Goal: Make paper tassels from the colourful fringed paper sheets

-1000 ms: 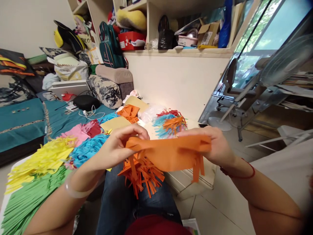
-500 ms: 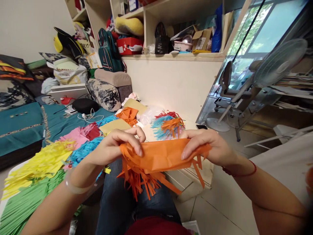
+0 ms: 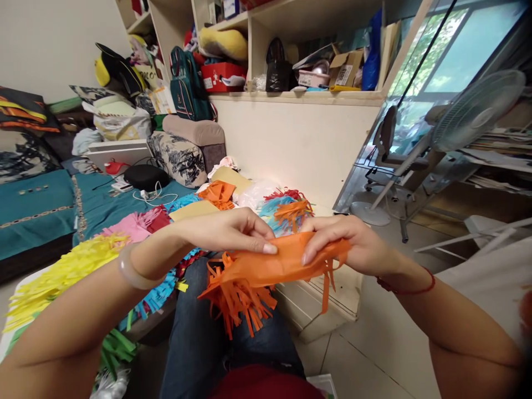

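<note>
An orange fringed tissue-paper sheet [image 3: 266, 267] is stretched between my hands above my lap, its cut strips hanging down. My left hand [image 3: 243, 233] pinches its upper edge near the middle, thumb on the near side. At the right end, my right hand [image 3: 338, 241] grips the paper with thumb in front and fingers behind. More orange fringe [image 3: 243, 310] lies over my knees, below the sheet; whether it is the same piece I cannot tell. Just beyond my hands rests a bundle of blue, orange and red fringe [image 3: 286, 210].
Left of me lie yellow fringed paper [image 3: 66, 274], green fringe [image 3: 116, 349], blue fringe [image 3: 155, 293] and pink paper [image 3: 127, 226]. Another orange fringed piece [image 3: 218, 194] lies farther back. A standing fan [image 3: 480, 111] is at the right, shelves [image 3: 299, 98] behind.
My left hand has moved right along the orange paper, from its left end to near the middle. The left end now droops. My right hand stays at the right end.
</note>
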A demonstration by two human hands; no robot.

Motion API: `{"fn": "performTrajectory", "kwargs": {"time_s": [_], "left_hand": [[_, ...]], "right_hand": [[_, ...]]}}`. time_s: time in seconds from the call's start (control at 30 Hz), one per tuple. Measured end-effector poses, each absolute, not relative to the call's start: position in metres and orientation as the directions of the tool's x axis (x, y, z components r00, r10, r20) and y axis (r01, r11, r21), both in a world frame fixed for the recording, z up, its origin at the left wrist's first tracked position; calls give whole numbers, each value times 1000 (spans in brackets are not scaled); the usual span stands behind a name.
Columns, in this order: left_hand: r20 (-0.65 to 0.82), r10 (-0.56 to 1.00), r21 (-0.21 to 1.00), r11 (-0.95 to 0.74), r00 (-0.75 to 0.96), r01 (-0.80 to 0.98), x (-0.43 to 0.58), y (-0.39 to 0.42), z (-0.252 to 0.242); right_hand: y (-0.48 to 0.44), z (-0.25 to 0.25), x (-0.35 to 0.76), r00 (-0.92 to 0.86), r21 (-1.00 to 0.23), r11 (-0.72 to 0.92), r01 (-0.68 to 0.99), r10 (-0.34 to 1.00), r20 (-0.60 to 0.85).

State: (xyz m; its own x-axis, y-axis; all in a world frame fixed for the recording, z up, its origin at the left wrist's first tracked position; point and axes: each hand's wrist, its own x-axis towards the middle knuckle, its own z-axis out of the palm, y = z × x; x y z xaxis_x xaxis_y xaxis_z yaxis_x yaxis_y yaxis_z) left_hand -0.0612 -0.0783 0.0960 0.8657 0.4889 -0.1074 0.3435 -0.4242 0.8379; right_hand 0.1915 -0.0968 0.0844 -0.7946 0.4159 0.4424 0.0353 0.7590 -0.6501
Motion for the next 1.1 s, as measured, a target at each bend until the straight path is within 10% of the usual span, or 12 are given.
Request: {"fn": "performTrajectory", "kwargs": {"time_s": [0.23,0.37,0.67,1.1], "left_hand": [[-57,543,827,-445,838,344,-60,-76,87],[-30,594,790,-479,804,383,-58,-79,87],[90,587,521,-716,805,464,-50,-89,84],[-135,655,737,-435,744,517,-65,-97,70]], "right_hand": [[-90,80,198,-801,-639,767,53,415,431],[-80,106,228,-923,-558,800,221,356,144],[-82,88,169,-755,-568,636,522,655,39],[-87,97,198,-724,-486,628,609,690,-16]]}}
